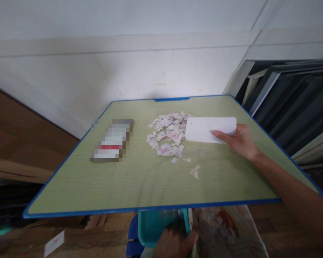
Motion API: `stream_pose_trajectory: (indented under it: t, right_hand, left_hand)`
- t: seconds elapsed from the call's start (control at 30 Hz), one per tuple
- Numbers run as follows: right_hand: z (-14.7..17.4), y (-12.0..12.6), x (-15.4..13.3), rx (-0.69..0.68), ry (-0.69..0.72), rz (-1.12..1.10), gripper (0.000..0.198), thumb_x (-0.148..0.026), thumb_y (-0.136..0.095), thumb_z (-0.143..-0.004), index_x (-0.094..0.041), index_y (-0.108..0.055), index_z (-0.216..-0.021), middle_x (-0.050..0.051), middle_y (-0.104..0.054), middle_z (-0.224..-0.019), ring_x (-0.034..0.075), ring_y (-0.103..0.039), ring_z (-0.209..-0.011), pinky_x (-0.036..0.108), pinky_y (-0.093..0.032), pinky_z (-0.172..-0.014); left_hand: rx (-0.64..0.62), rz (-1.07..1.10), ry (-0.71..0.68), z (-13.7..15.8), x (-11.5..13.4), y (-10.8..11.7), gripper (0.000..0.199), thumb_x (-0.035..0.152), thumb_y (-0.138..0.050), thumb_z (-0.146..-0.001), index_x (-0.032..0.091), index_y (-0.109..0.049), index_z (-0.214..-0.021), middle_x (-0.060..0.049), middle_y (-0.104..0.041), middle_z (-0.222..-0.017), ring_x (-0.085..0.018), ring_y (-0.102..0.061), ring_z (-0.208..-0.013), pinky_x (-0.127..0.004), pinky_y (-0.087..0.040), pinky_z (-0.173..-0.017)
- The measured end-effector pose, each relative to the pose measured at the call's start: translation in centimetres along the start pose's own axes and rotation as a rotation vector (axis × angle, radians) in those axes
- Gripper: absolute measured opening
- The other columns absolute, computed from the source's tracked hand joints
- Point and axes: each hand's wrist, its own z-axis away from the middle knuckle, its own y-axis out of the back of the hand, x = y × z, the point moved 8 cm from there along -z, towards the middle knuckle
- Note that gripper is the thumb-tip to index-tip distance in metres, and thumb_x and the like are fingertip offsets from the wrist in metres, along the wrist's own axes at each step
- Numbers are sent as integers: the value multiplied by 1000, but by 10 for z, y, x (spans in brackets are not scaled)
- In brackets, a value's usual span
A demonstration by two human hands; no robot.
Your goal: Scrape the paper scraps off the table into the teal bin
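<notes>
My right hand (240, 141) grips a flat white plastic board (204, 129) with rounded corners and a small hole, thumb on its face. The board's left edge meets a heap of small paper scraps (172, 127), hiding part of it. Below the table's front edge, my left hand (174, 242) is closed at the near right rim of a teal basin (153, 227); its fingers are partly blurred and dark. Some pale bits show inside the basin. A few loose paper pieces (195, 172) lie nearer to me on the tabletop.
The light green table (97, 190) has a blue edge and stands against a white wall. A pixelated phone-like object (113, 139) lies on its left side. Dark panels (290, 93) lean at the right. Below are a blue stool (133, 238), patterned cloth (228, 233) and a paper piece (54, 243).
</notes>
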Motion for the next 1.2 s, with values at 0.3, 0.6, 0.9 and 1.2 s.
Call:
stream_pose_trajectory:
  t: [0.3,0.6,0.9,1.2]
  right_hand:
    - [0,1,-2,8,22,-6,24,-39,-59,-61,-17,-61,-72,2,-63,-69,16,-55,-55,25,-41,-45]
    - [1,-1,-3,-18,-10,-32,24,-41,-60,-60,-20,-62,-72,1,-63,-68,15,-56,-56,25,-41,-45]
    - [7,-11,-16,-214,13,-135,15,-33,-63,-58,-19,-64,-66,-1,-64,-68,12,-56,-55,21,-43,-46]
    - [11,5,-8,-143,-100,-379,17,-22,-66,-56,-16,-63,-71,0,-64,-70,11,-56,-54,20,-44,-48]
  left_hand:
    - [2,38,-10,0,0,1,44,20,-43,-75,23,-31,-117,-7,-58,-80,-22,-56,-70,-32,-45,-58]
    - [18,43,3,2,-1,0,42,22,-44,-75,24,-32,-115,-7,-58,-82,-22,-55,-70,-33,-45,-57]
    - [15,41,-12,2,0,2,42,21,-46,-73,24,-35,-113,-6,-58,-78,-21,-54,-68,-32,-44,-57]
    - [7,66,-5,4,-1,0,43,22,-47,-73,25,-33,-114,-5,-57,-80,-20,-54,-70,-31,-43,-59]
